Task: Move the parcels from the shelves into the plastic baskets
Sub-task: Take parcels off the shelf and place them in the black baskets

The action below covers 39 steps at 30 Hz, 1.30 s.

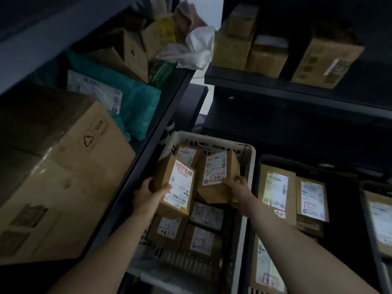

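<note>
Over a white plastic basket (214,139) on the floor I hold two small brown cardboard parcels with white labels. My left hand (148,193) grips the left parcel (176,187) by its lower left corner. My right hand (237,186) grips the right parcel (216,177) from its right side. Both parcels hang just above several similar parcels (199,232) lying in the basket. A dark basket (343,177) to the right holds flat brown parcels (275,192).
A dark shelf on the left carries a large carton (63,170), a teal mailer bag (131,102) and more boxes and bags behind. The right shelf (275,85) carries several brown boxes (326,62). Another basket edge (377,219) shows at far right.
</note>
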### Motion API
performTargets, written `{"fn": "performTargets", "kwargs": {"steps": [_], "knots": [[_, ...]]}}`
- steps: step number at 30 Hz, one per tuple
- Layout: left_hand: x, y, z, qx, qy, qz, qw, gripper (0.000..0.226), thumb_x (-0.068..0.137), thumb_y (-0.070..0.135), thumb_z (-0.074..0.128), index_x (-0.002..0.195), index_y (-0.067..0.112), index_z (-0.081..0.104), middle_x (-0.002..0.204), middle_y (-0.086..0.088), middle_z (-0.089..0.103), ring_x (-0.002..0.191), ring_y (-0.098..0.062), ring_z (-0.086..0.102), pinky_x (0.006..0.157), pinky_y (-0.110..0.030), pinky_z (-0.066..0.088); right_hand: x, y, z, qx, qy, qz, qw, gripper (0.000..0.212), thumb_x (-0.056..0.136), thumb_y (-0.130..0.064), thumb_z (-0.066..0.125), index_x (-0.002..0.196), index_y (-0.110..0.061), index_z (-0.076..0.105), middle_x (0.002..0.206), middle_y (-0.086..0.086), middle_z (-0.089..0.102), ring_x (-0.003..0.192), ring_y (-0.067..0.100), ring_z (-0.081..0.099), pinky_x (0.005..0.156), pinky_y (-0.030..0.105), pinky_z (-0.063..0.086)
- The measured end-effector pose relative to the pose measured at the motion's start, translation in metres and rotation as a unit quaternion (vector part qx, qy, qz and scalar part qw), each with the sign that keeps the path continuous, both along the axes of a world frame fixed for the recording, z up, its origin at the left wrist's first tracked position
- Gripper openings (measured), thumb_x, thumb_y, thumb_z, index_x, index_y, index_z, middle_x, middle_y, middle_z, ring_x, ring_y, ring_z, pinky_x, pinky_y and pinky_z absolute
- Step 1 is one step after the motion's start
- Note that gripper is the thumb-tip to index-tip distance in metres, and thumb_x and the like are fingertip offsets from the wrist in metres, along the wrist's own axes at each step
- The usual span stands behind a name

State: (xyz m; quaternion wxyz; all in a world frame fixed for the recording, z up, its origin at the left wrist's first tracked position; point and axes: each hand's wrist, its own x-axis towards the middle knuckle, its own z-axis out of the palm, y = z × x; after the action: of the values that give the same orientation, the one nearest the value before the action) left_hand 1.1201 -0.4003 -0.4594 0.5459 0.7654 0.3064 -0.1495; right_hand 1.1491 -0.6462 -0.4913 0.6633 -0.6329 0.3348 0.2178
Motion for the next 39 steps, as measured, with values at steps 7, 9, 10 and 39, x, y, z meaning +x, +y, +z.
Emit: {"fn": "performTargets", "kwargs": {"steps": [7,9,10,39], "knots": [[0.018,-0.016,-0.054,0.036,0.004,0.036,0.999,0.076,0.060,0.062,0.072,0.127,0.034,0.049,0.117,-0.002,0.063,0.103,-0.026,0.062,0.088,-0.049,0.053,0.047,0.018,-0.078,-0.028,0.042,-0.022,0.998,0.091,0.067,-0.050,0.076,0.144,-0.031,0.032,0.137,0.012,0.048,0.111,0.037,0.056,0.088,0.052,0.054],[0.024,-0.015,-0.069,0.049,0.013,0.046,0.998,0.081,0.055,0.070,0.068,0.127,0.040,0.048,0.120,-0.002,0.061,0.107,-0.027,0.060,0.088,-0.050,0.053,0.059,0.020,-0.087,-0.064,0.030,0.004,0.997,0.068,0.088,-0.035,0.066,0.147,-0.026,0.033,0.133,0.010,0.055,0.106,0.032,0.060,0.074,0.038,0.056],[0.026,-0.015,-0.072,0.040,0.011,0.057,0.998,0.079,0.058,0.067,0.068,0.129,0.038,0.048,0.120,-0.003,0.061,0.105,-0.026,0.061,0.088,-0.050,0.053,0.065,0.021,-0.092,-0.099,0.024,0.033,0.994,0.061,0.094,-0.028,0.058,0.149,-0.023,0.031,0.132,0.010,0.057,0.103,0.030,0.061,0.069,0.032,0.052],[0.026,-0.080,0.038,-0.069,0.057,-0.452,0.887,0.048,0.064,0.032,0.074,0.111,0.038,0.062,0.112,-0.001,0.065,0.100,-0.018,0.065,0.086,-0.031,0.051,-0.022,-0.065,0.050,-0.014,-0.064,0.361,0.930,0.085,0.078,-0.032,0.074,0.149,-0.028,0.029,0.135,0.000,0.050,0.118,0.018,0.056,0.106,0.036,0.042]]}}
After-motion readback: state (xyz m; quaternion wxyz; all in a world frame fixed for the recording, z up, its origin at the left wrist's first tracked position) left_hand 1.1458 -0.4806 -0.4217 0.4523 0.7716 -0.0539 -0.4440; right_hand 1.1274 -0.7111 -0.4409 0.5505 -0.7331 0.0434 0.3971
